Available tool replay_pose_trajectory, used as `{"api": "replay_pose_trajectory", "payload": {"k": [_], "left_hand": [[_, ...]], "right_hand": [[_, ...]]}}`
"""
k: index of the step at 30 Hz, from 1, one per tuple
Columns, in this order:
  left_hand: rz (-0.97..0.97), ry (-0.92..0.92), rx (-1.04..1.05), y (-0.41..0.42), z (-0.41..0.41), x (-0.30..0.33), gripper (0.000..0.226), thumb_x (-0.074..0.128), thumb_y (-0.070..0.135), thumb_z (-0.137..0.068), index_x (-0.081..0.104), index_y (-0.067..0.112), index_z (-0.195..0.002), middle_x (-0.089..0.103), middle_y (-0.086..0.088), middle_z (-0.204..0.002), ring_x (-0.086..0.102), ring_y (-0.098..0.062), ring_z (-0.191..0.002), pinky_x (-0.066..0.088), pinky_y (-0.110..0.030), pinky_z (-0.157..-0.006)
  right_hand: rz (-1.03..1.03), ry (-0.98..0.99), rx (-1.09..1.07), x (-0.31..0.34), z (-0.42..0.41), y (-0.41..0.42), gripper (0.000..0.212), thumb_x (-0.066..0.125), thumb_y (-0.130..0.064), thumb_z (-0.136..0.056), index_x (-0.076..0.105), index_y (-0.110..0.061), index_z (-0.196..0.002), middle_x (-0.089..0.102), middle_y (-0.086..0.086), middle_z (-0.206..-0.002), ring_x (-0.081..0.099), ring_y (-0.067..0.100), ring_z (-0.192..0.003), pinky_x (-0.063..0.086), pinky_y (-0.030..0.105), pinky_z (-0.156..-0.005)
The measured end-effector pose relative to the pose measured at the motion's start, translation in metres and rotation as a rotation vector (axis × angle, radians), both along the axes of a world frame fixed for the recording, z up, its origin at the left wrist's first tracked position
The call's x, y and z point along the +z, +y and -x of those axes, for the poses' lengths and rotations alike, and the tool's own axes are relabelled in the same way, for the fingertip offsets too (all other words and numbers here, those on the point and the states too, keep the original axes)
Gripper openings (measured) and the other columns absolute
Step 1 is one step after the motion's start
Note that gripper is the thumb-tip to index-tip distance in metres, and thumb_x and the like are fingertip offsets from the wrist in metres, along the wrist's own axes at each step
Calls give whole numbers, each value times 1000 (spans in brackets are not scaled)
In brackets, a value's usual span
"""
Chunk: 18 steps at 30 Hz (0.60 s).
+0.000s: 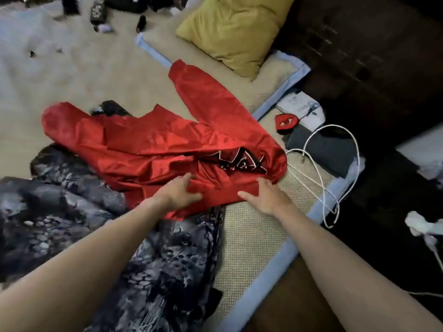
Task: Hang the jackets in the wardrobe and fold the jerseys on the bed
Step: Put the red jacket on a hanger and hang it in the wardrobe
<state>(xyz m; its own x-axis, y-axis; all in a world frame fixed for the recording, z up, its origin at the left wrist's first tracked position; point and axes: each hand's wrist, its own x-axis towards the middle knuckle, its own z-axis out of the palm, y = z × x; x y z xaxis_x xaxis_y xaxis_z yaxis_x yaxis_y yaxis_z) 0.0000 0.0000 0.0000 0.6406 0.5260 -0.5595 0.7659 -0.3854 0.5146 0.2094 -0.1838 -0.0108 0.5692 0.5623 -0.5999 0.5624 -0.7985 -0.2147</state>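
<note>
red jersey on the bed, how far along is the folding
Done: nothing looks finished; no folded pile shows. In hand: the red jersey lies crumpled on the bed, sleeves spread, with the left hand gripping its near edge and the right hand on its hem. Left: folding it; the patterned dark fabric is untouched.

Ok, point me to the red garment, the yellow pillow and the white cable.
red garment (pixel 153 140), head view, on its crumpled middle.
yellow pillow (pixel 230 32), head view, on the centre of its cover.
white cable (pixel 321 185), head view, on a strand crossing the mat.
</note>
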Motion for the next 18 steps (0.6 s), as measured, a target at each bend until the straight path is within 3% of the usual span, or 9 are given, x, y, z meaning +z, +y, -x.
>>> {"api": "replay_pose_trajectory", "payload": {"k": [1,4,7,9,11,14,16,18], "left_hand": [[-135,123,-201,-2,-8,-12,87,70,58,-78,37,23,-151,51,-10,-143,53,-31,-130,43,-43,-105],[-362,405,-405,-7,-20,-56,97,67,61,-84,19,22,-159,33,-6,-159,37,-32,-143,31,-50,-114],[-494,451,-447,-14,-22,-89,72,64,55,-88,39,19,-145,50,-4,-145,51,-30,-132,36,-47,-108],[-650,370,-477,-16,-19,-94,44,56,44,-95,50,19,-130,65,-2,-130,63,-26,-119,38,-42,-103],[-647,321,-453,-14,-14,-85,32,49,40,-99,54,18,-122,72,-4,-118,69,-27,-110,39,-40,-100],[-500,168,-177,1,-11,-55,35,48,45,-100,59,14,-113,72,-16,-109,68,-38,-103,47,-43,-88],[-444,75,-14,16,-18,-16,39,52,53,-96,63,16,-104,72,-18,-102,67,-41,-99,49,-43,-81],[-431,3,23,31,-26,29,41,55,60,-92,64,20,-92,70,-11,-91,68,-38,-94,48,-40,-77]], "right_hand": [[21,-72,130,-12,-6,0,108,44,-88,-82,24,-16,-160,31,7,-165,37,31,-147,35,51,-118],[55,-186,397,-51,-21,8,105,49,-78,-88,8,-19,-163,14,3,-171,21,30,-155,21,50,-126],[88,-172,452,-88,-29,21,110,57,-76,-85,2,-24,-164,14,1,-171,19,29,-156,15,52,-127],[62,-202,421,-97,-23,30,99,63,-68,-87,17,-20,-160,40,7,-160,36,33,-147,25,51,-122],[54,-134,351,-93,-13,34,72,61,-59,-94,40,-15,-147,63,11,-133,56,35,-127,38,47,-112],[10,157,117,-80,-2,28,52,55,-62,-96,67,-16,-118,73,5,-104,70,28,-99,54,40,-93],[-100,187,-26,-45,-3,22,60,56,-76,-86,73,-20,-96,74,0,-87,71,22,-82,56,35,-78],[-207,143,-89,8,-6,16,61,58,-83,-78,69,-23,-73,68,-8,-68,65,15,-66,50,31,-63]]}}
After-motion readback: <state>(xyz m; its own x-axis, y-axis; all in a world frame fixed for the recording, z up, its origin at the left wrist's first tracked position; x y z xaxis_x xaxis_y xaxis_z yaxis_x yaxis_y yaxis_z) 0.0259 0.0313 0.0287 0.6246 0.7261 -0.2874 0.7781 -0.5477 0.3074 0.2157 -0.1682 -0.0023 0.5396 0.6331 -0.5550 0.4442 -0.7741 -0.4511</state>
